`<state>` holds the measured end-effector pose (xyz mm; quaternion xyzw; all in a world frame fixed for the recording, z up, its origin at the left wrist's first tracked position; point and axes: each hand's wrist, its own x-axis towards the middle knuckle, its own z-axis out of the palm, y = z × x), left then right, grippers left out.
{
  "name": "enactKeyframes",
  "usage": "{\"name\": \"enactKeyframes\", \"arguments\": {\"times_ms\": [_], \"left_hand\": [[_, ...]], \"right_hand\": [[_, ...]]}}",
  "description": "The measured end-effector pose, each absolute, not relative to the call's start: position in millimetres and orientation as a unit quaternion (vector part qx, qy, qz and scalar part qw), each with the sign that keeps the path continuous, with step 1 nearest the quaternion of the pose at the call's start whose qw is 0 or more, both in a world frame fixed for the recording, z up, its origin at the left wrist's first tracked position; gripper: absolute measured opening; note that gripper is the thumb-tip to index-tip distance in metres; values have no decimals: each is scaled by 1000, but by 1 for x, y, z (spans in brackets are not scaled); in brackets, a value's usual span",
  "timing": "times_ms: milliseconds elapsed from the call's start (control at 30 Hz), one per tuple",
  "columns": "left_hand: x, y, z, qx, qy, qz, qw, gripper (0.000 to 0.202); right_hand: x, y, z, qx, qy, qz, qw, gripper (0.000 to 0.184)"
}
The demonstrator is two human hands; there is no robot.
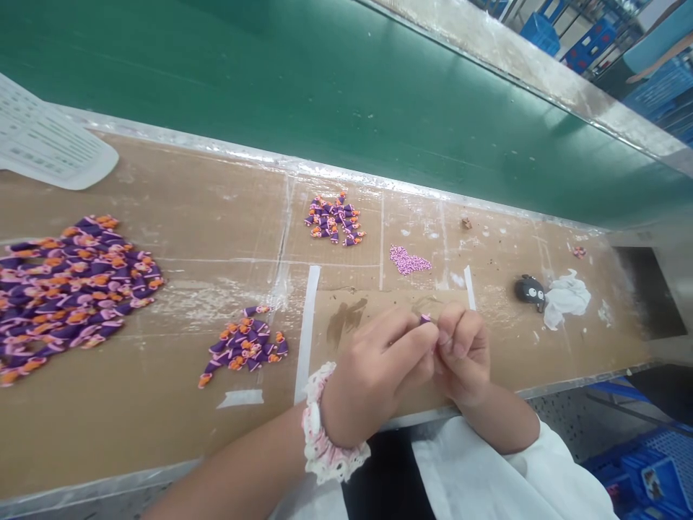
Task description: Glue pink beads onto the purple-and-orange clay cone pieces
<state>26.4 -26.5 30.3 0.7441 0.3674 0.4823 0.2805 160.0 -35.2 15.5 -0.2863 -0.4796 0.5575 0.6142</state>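
"In the head view, where are the two hands?"

"The left hand (pixel 382 365), with a white-and-pink lace-edged scrunchie (pixel 331 433) at its wrist, meets the right hand (pixel 464 354) above the brown worktop (pixel 216 180)."

"And how are the fingers set?"

"Those of the left hand are curled in, pinching a small purple piece (pixel 425 318) that peeks out at their tips. The right thumb and fingers are bent close beside it; whether they grip it too, one cannot tell. Most of the piece is hidden."

"What lies on the left hand's outer side?"

"Just past a white tape strip (pixel 307 332) sits a small pile of purple, orange and pink figures (pixel 243 343). Farther out the same way is a much larger heap of similar purple-and-orange figures (pixel 76 289), and beyond that heap the end of a white slotted plastic basket (pixel 65 137)."

"Ahead of the hands?"

"A loose cluster of purple figures (pixel 333 218) lies ahead of the left hand, and a patch of tiny pink beads (pixel 408 260) nearer the line of the fingertips. Past them runs a smooth green surface (pixel 271 94)."

"To the right hand's outer side?"

"Well apart from it, a rounded black object with white eyes (pixel 529 290) rests against a crumpled white cloth (pixel 567 297)."
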Motion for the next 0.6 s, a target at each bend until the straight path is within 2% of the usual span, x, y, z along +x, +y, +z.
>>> {"name": "enactKeyframes", "arguments": {"times_ms": [200, 433, 600], "left_hand": [[26, -25, 32, 719, 380, 498, 301, 16], [21, -23, 36, 706, 335, 472, 408, 15], [22, -23, 41, 713, 323, 464, 414, 13]], "right_hand": [[159, -39, 12, -281, -492, 552, 612, 20], [164, -32, 26, -163, -324, 750, 554, 27], [167, -28, 30, -156, -288, 777, 537, 31]]}}
